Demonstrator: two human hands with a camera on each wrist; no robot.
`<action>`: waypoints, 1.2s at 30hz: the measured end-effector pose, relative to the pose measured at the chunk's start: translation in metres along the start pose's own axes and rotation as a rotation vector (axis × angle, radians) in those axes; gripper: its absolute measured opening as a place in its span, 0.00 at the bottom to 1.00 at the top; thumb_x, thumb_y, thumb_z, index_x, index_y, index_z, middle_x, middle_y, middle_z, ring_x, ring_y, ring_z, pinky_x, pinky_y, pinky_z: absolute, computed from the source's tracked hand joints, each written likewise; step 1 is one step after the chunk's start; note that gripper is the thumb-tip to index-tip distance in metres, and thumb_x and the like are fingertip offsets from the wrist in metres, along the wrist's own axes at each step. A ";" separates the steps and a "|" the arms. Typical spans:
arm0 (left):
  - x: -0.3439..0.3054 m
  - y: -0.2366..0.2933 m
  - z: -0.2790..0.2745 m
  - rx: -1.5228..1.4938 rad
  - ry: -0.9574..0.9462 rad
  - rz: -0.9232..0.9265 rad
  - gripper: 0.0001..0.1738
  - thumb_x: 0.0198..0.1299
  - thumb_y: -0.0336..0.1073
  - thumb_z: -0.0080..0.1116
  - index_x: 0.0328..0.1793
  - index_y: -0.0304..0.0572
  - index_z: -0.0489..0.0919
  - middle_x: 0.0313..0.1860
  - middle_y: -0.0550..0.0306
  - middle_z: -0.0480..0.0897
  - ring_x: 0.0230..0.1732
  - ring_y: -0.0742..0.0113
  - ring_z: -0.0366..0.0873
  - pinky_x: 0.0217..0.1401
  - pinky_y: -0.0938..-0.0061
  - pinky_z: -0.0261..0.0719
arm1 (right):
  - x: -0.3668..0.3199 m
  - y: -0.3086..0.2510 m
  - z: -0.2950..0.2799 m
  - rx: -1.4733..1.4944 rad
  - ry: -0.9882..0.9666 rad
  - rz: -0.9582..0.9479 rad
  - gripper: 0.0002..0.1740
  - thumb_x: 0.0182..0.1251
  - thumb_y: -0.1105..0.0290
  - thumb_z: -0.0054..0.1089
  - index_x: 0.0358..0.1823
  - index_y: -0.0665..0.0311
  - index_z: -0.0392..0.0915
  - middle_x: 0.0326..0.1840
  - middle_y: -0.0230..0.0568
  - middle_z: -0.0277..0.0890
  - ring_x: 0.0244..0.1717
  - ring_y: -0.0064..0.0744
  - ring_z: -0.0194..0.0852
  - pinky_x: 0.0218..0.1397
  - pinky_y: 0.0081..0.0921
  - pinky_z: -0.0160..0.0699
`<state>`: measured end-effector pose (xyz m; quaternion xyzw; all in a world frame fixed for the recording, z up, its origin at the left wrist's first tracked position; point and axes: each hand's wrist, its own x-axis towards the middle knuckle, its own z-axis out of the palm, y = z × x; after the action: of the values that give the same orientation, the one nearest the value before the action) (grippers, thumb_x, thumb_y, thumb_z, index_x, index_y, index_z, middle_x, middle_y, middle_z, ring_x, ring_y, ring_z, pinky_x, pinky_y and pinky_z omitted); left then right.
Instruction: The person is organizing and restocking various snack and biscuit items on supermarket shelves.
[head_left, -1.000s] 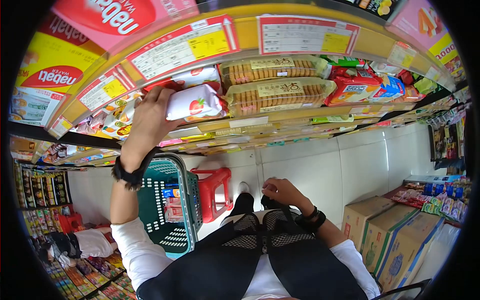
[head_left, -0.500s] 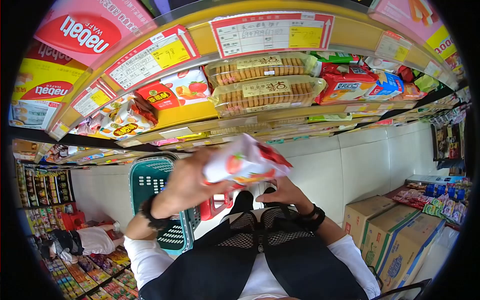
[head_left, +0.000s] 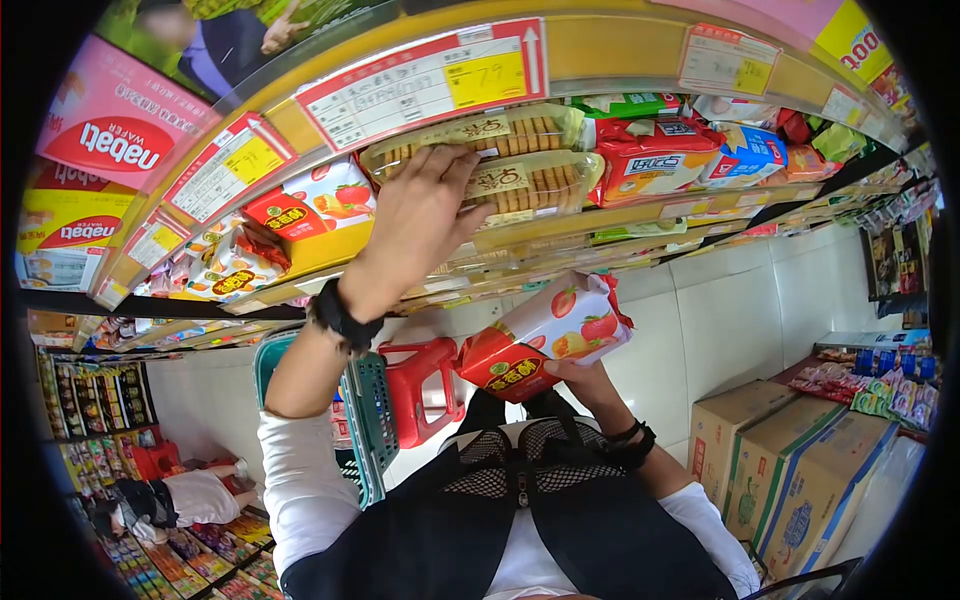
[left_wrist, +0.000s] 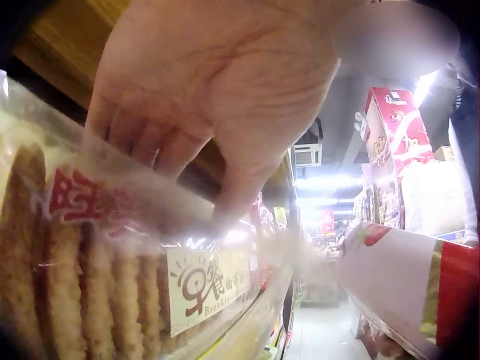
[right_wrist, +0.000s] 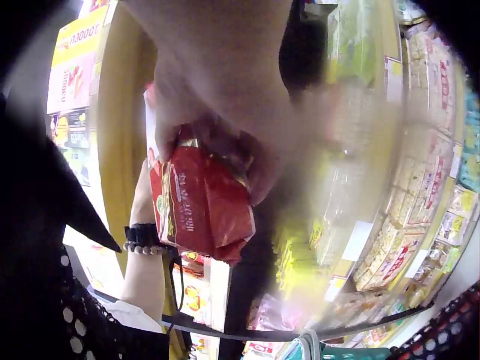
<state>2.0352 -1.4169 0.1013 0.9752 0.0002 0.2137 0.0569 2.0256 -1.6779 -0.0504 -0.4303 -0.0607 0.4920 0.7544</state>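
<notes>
My left hand (head_left: 425, 205) is at the shelf on the front clear-wrapped pack of round biscuits (head_left: 545, 185). In the left wrist view its fingers (left_wrist: 124, 131) reach over the far side of the wrapper, with the thumb toward the near side, gripping the pack's top. A second biscuit pack (head_left: 545, 128) lies just behind. Below the shelf, my right hand (head_left: 588, 385) holds a red and white strawberry-printed snack packet (head_left: 555, 335), tilted, by its lower edge. The right wrist view shows the packet's red end (right_wrist: 202, 199) beneath the fingers.
Another strawberry packet (head_left: 335, 195) sits left on the shelf, red and blue snack packs (head_left: 660, 155) right. A price-tag rail (head_left: 600, 62) runs above. Below stand a green basket (head_left: 375, 420) and a red stool (head_left: 420, 385). Cardboard boxes (head_left: 780, 470) stand right; another person (head_left: 190, 500) is at left.
The left hand took the strawberry packet from the shelf and passed it to the right hand, which now holds it. The left hand has gone back up to the front biscuit pack.
</notes>
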 end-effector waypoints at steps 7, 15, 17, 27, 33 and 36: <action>0.009 0.005 0.008 0.230 -0.126 0.012 0.31 0.40 0.44 0.68 0.51 0.35 0.75 0.47 0.50 0.77 0.51 0.55 0.72 0.53 0.66 0.72 | -0.003 -0.005 -0.014 -0.007 0.036 0.002 0.28 0.53 0.71 0.64 0.56 0.65 0.64 0.53 0.36 0.69 0.54 0.28 0.67 0.57 0.27 0.67; 0.018 0.006 0.011 0.062 -0.483 -0.269 0.36 0.41 0.44 0.69 0.54 0.33 0.68 0.39 0.39 0.79 0.43 0.48 0.77 0.46 0.63 0.74 | -0.001 -0.013 -0.020 0.003 0.063 -0.004 0.29 0.53 0.71 0.64 0.56 0.66 0.64 0.53 0.36 0.69 0.55 0.28 0.67 0.57 0.27 0.67; 0.017 0.000 0.013 0.069 -0.470 -0.231 0.36 0.42 0.45 0.68 0.55 0.33 0.67 0.38 0.39 0.79 0.42 0.48 0.78 0.45 0.63 0.75 | 0.000 -0.014 -0.021 -0.007 0.052 0.005 0.29 0.53 0.71 0.64 0.56 0.66 0.64 0.53 0.36 0.69 0.55 0.28 0.67 0.57 0.27 0.67; 0.012 -0.004 0.020 0.102 -0.404 -0.145 0.37 0.44 0.44 0.67 0.56 0.32 0.64 0.41 0.37 0.78 0.44 0.46 0.77 0.44 0.63 0.75 | 0.000 -0.019 -0.024 -0.032 0.055 0.045 0.30 0.52 0.72 0.65 0.57 0.66 0.63 0.53 0.36 0.69 0.55 0.28 0.67 0.58 0.27 0.66; 0.014 0.003 0.016 0.087 -0.443 -0.224 0.37 0.43 0.45 0.67 0.57 0.32 0.65 0.44 0.40 0.77 0.46 0.47 0.76 0.44 0.64 0.75 | -0.003 -0.022 -0.033 -0.036 0.057 0.035 0.31 0.52 0.71 0.66 0.57 0.66 0.62 0.54 0.36 0.69 0.55 0.28 0.67 0.58 0.28 0.67; 0.007 0.021 0.012 0.328 -0.145 -0.038 0.38 0.43 0.44 0.67 0.58 0.31 0.66 0.47 0.39 0.75 0.47 0.48 0.75 0.45 0.64 0.76 | -0.008 -0.031 -0.034 -0.043 0.078 0.025 0.32 0.52 0.71 0.66 0.58 0.65 0.62 0.54 0.37 0.69 0.55 0.28 0.67 0.58 0.28 0.67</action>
<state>2.0466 -1.4388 0.0956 0.9841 0.0492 0.1390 -0.0989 2.0603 -1.7085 -0.0473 -0.4660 -0.0364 0.4829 0.7405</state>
